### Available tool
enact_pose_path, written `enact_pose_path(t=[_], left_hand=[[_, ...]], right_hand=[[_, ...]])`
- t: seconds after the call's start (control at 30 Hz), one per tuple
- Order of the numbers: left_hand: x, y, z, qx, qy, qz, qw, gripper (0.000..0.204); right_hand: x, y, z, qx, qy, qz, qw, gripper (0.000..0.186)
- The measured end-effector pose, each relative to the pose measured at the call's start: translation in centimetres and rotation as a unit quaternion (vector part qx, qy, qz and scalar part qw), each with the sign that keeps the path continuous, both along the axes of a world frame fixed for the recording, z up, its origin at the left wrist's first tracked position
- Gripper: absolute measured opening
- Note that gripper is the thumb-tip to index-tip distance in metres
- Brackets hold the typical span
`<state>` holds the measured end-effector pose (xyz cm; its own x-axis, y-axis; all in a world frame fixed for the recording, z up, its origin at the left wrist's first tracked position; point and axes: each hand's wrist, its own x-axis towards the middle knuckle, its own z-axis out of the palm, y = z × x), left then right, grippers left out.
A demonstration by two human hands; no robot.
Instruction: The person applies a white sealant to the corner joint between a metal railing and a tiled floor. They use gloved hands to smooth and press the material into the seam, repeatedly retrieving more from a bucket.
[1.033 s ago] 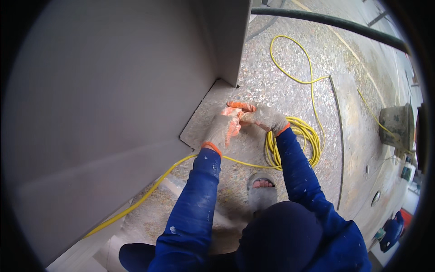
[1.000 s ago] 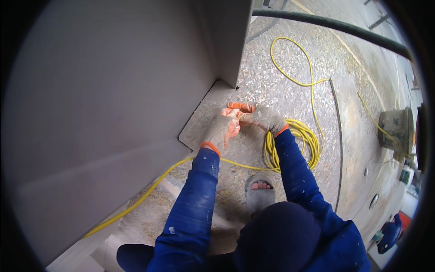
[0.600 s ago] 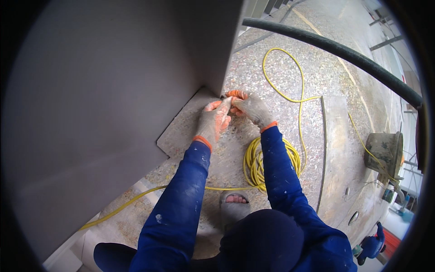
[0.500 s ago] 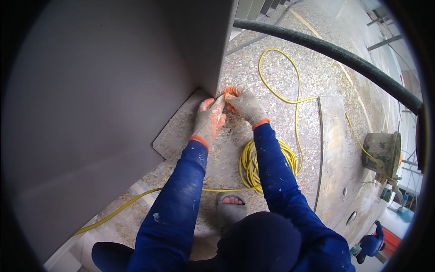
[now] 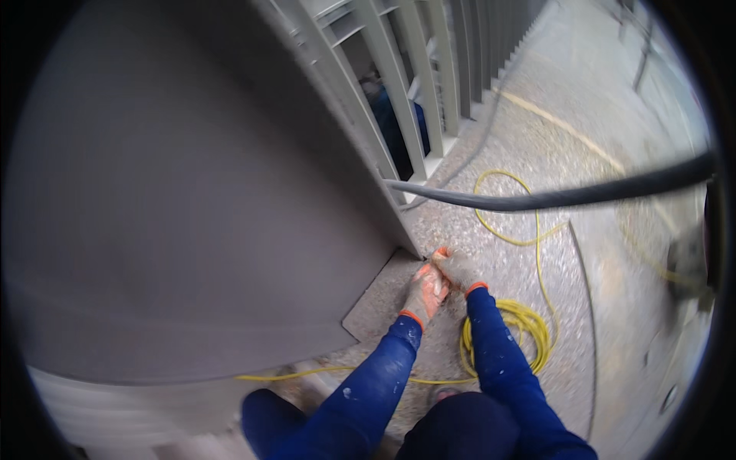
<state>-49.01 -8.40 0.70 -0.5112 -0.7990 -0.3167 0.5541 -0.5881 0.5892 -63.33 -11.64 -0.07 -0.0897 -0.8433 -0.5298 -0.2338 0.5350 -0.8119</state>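
Note:
My left hand (image 5: 425, 295) and my right hand (image 5: 458, 270), in dusty knit gloves with orange coating and cuffs, meet beside the lower corner of a tall grey panel (image 5: 192, 192). Their fingers are closed together; what they hold, if anything, is hidden and blurred. Below them lies a speckled floor sheet (image 5: 372, 310) with an edge following the panel's foot. A yellow cable coil (image 5: 541, 337) rests beside my right forearm, and its loose loops run up the floor.
Pale vertical railing slats (image 5: 391, 92) stand behind the panel, with dark blue shapes beyond. A thick dark pipe or hose (image 5: 583, 192) crosses above the floor. At right are a long board (image 5: 621, 322) and a blurred bucket (image 5: 686, 261).
The view has tilted up, bringing railing slats into sight and making the picture blurry. My closed hands have shifted forward, closer to the panel's corner than a second ago.

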Motion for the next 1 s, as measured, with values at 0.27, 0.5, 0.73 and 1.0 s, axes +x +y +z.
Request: enact_pose_path(t=[0.27,0.5,0.73,1.0], left_hand=[[-2.7,2.8,2.6,-0.123,-0.394,-0.157,0.897,0.059],[-3.1,2.2,1.1,0.087,-0.147,-0.042,0.984,0.046],[-3.8,-0.7,0.9,0.203,-0.027,0.014,0.979,0.046],[-1.9,-3.8,-1.8,0.162,0.058,0.037,0.984,0.022]], right_hand=[[-2.3,6.9,-3.2,-0.151,-0.482,-0.153,0.850,0.023],[-3.7,5.1,-1.1,-0.018,-0.298,-0.124,0.946,0.044],[-5.8,0.4,1.4,-0.098,0.003,-0.013,0.995,0.041],[-1.5,-8.5,-0.3,-0.213,0.032,0.088,0.973,0.021]])
